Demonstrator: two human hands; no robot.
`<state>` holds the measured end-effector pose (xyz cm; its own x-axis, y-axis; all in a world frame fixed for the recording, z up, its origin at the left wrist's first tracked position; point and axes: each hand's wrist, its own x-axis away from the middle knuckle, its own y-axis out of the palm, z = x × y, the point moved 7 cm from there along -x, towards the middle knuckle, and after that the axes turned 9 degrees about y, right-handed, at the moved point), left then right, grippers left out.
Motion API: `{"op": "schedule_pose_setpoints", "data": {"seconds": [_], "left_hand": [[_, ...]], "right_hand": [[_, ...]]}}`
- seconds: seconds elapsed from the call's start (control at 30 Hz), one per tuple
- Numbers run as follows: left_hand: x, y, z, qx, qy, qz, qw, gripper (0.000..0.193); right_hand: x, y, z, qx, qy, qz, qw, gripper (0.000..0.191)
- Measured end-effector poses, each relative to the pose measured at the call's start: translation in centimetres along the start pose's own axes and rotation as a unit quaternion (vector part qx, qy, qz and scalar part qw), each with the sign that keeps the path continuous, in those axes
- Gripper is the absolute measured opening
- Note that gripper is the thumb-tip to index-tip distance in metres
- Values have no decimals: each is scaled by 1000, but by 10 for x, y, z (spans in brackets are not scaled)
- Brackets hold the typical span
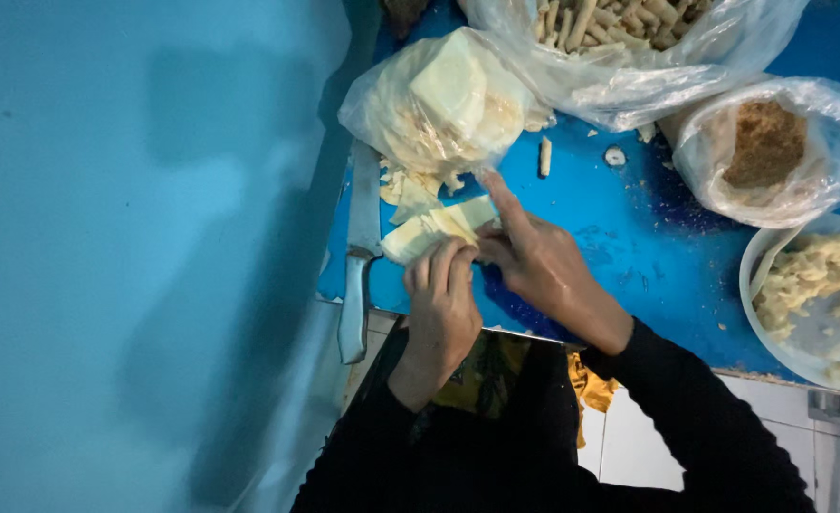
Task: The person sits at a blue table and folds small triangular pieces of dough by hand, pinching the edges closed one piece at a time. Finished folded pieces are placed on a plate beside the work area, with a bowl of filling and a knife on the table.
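Observation:
My left hand (441,302) and my right hand (532,258) meet over a small stack of thin pale yellow wrapper sheets (436,226) lying on a blue board (610,237). The left hand's fingers curl onto the near edge of the sheets. The right hand pinches the sheets from the right, its index finger stretched toward a clear plastic bag of more pale sheets (444,104) just beyond. Both arms wear black sleeves.
A long knife (359,249) lies along the board's left edge, handle toward me. A bag of rolled sticks (620,38) sits at the far side, a bag of brown crumbs (772,147) at the right, a bowl of pale filling (814,294) at the right edge. A blue wall fills the left.

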<state>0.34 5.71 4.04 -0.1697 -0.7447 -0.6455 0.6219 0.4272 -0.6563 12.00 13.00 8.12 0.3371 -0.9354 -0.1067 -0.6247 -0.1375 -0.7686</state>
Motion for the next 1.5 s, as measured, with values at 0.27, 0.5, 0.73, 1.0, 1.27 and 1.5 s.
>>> {"op": "schedule_pose_setpoints", "data": {"seconds": [0.27, 0.5, 0.73, 1.0, 1.27, 1.5], "left_hand": [[8, -8, 3, -7, -4, 1, 1000, 21], [18, -6, -2, 0, -5, 5, 1000, 32], [20, 8, 42, 83, 160, -133, 975, 40], [19, -1, 51, 145, 150, -169, 963, 48], [19, 8, 47, 160, 164, -216, 949, 25], [16, 14, 47, 178, 183, -207, 944, 32]], "right_hand": [[-4, -29, 34, -262, 58, 46, 962, 92], [70, -78, 9, 104, -42, 50, 992, 89], [66, -79, 23, 124, -24, 13, 992, 92], [-15, -45, 29, 301, -211, 59, 928, 93], [-45, -120, 31, 331, -140, 141, 923, 99], [26, -102, 24, 161, -160, 55, 972, 79]]}}
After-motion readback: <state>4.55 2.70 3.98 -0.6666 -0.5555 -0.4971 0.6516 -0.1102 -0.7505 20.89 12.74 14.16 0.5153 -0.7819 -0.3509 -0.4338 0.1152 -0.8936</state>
